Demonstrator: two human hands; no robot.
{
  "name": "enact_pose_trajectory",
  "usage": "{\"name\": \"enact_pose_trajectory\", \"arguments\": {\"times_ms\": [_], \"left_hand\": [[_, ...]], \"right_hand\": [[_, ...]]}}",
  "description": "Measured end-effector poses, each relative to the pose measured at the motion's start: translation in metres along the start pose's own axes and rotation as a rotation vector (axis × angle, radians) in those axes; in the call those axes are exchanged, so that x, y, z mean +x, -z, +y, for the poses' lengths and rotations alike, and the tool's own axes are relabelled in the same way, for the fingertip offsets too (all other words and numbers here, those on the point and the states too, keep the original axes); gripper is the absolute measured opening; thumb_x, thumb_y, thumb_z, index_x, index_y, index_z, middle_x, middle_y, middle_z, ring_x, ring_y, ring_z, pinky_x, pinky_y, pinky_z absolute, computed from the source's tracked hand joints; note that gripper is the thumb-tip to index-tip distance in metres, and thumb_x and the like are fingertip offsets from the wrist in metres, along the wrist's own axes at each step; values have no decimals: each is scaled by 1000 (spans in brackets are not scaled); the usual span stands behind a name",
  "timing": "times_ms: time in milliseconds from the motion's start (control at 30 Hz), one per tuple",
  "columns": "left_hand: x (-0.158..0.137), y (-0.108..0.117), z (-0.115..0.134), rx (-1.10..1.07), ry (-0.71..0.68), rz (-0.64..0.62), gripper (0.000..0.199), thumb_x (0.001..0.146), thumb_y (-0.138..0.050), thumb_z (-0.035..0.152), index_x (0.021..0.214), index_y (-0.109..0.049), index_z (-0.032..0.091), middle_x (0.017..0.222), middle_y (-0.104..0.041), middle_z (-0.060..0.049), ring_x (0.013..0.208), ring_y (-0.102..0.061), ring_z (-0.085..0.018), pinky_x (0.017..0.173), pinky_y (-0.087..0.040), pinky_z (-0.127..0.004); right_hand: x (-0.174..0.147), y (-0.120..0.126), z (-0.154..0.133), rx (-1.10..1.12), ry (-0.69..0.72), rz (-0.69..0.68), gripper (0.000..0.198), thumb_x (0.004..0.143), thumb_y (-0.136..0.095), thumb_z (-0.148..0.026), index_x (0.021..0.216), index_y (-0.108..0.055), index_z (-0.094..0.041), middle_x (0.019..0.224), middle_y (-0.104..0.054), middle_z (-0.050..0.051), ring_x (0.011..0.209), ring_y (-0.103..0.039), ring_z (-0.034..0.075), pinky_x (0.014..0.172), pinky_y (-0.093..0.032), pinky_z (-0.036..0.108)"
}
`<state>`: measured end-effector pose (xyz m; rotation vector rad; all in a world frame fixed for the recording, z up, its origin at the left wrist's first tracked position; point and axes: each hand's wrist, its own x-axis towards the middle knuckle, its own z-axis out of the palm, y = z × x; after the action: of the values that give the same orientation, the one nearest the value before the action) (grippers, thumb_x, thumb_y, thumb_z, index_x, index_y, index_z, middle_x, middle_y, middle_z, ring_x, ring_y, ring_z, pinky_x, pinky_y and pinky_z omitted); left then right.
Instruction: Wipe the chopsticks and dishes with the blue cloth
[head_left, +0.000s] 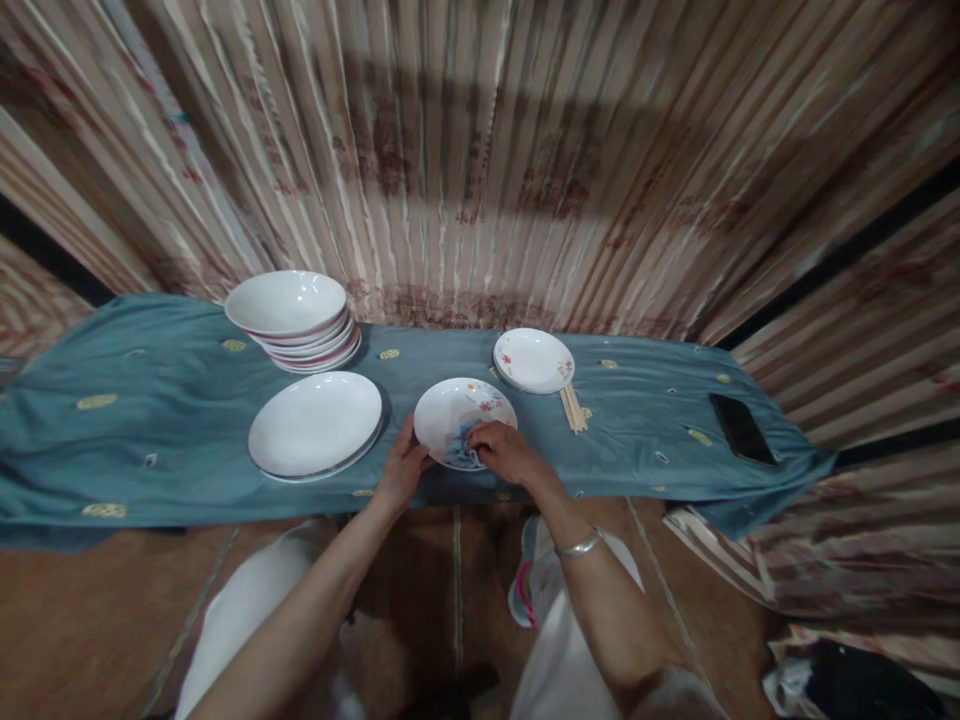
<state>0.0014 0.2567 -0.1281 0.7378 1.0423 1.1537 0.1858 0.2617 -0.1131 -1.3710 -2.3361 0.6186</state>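
A white plate with red and orange flowers [439, 410] is held at the table's near edge. My left hand [406, 460] grips its left rim, fingers closed and partly hidden under it. My right hand [504, 450] is closed on a bunched blue cloth [463, 440], which touches the plate's inner face. Left of this plate lie large oval white plates [315, 425], stacked. Behind it to the right is a small stack of flowered plates [535, 358].
A stack of white bowls and plates [289, 302] stands at the back left. Wooden chopsticks [574, 408] lie beside the flowered stack. A black phone [741, 428] rests on the right of the teal tablecloth [637, 450]. A curtain [480, 200] hangs behind.
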Motion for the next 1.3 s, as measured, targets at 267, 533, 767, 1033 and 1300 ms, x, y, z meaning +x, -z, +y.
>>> {"name": "enact_pose_trajectory", "arguments": {"times_ms": [267,533,767,1033,1300], "left_hand": [[0,2,-1,-10,-3,-5,69,59,-65,16,127,-52,24,125,-57,-6,106,-56,-24,82,-52,-37],[2,3,-3,-10,-12,-6,67,61,-65,15,126,-53,26,130,-54,-5,109,-54,-25,84,-52,-38],[1,3,-3,3,-12,-7,73,61,-63,15,131,-49,27,135,-50,-6,114,-51,-26,85,-51,-39],[-1,3,-1,-14,-2,-4,69,61,-63,13,128,-52,24,131,-54,-7,117,-50,-27,86,-51,-40],[0,2,-3,-16,9,5,71,65,-61,13,133,-46,24,134,-52,-7,119,-49,-26,87,-51,-38]], "right_hand": [[0,5,-3,-218,-188,37,30,76,-44,0,84,-68,-16,96,-69,7,96,-59,19,87,-44,29],[17,3,-3,-324,-305,70,29,80,-40,-1,87,-66,-13,98,-66,11,97,-56,20,90,-40,29],[29,-4,5,-300,-282,152,31,80,-38,-1,89,-65,-12,96,-67,11,96,-57,20,92,-39,29],[46,-21,9,-254,-247,240,32,82,-40,-5,105,-61,-11,111,-63,12,110,-52,20,101,-33,33],[64,-37,6,-246,-238,278,42,84,-39,-10,123,-53,-7,127,-54,17,127,-38,23,108,-26,39]]}}
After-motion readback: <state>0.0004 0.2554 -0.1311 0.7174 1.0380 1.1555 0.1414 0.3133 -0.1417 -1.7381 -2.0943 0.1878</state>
